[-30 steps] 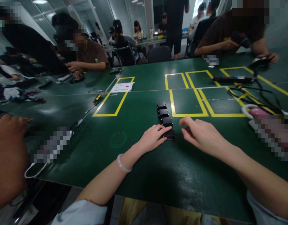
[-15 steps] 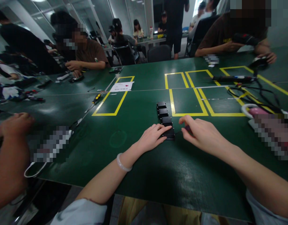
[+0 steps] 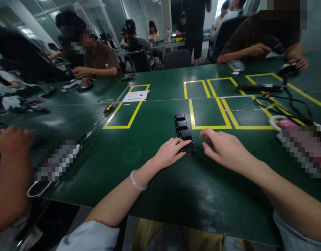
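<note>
On the green worktop [image 3: 160, 181] four small black boxes [image 3: 183, 133] lie in a line, end to end, running away from the person just left of a yellow-taped rectangle [image 3: 208, 114]. The nearest black box [image 3: 188, 149] lies between the two hands.

The left hand [image 3: 169, 153] lies palm down on the worktop, its fingers [image 3: 181, 144] stretched forward and loosely together, the tips resting on the top and left edge of the nearest black box. A pale bangle [image 3: 136, 182] circles that wrist.

The right hand [image 3: 223, 148] comes in from the right, just beside the same box. Its thumb and forefinger are drawn together in a pinch on something small and dark [image 3: 208, 142]; what it is cannot be made out, and whether it touches the box is unclear.

Farther left, a screwdriver with a yellow and black handle [image 3: 104, 114] lies across the edge of another yellow-taped rectangle [image 3: 126, 111], with a white paper sheet [image 3: 135, 96] at its far end. To the right, black cables [image 3: 281, 104] trail over more taped outlines. At the left edge, another person's hand [image 3: 12, 141] rests on the worktop, well apart from the boxes. Other people sit around the far side, their arms on the worktop.
</note>
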`<act>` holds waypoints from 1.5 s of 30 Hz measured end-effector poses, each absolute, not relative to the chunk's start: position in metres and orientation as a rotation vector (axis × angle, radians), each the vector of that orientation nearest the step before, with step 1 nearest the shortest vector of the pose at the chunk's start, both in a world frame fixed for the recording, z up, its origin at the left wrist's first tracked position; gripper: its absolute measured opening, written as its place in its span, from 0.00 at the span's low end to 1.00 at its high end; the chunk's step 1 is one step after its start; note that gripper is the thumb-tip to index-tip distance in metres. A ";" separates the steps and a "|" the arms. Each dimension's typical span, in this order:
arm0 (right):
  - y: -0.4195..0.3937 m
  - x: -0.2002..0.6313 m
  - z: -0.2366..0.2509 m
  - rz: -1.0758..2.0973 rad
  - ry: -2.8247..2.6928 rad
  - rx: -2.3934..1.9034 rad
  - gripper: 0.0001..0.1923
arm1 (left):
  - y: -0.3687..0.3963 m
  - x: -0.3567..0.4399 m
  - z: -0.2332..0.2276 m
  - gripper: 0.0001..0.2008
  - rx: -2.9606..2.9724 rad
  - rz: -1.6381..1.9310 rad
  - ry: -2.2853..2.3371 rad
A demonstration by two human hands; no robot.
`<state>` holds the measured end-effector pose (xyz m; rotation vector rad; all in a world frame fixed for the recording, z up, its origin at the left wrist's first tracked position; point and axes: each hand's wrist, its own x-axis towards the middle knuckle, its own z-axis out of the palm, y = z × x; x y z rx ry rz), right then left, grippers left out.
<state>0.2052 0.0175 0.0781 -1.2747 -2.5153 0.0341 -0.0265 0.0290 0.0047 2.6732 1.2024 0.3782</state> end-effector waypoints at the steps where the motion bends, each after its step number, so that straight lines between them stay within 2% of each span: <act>1: 0.017 0.205 0.078 0.035 -2.518 -1.276 0.09 | 0.029 -0.027 0.005 0.24 2.671 0.376 1.201; 6: 0.019 0.206 0.078 -0.016 -2.552 -1.214 0.12 | 0.029 -0.026 0.007 0.24 2.668 0.361 1.199; 10: 0.017 0.205 0.079 0.007 -2.524 -1.223 0.08 | 0.029 -0.026 0.006 0.24 2.664 0.361 1.206; 19: 0.018 0.206 0.078 0.028 -2.545 -1.196 0.11 | 0.029 -0.026 0.005 0.25 2.663 0.364 1.203; 24: 0.017 0.205 0.077 0.042 -2.504 -1.218 0.07 | 0.030 -0.026 0.004 0.25 2.670 0.367 1.208; 32: 0.017 0.207 0.079 0.005 -2.542 -1.206 0.11 | 0.029 -0.026 0.006 0.25 2.662 0.362 1.202; 36: 0.017 0.206 0.078 0.013 -2.501 -1.199 0.07 | 0.029 -0.026 0.006 0.24 2.658 0.362 1.207; 45: 0.017 0.207 0.078 0.012 -2.535 -1.197 0.09 | 0.029 -0.026 0.007 0.25 2.665 0.366 1.204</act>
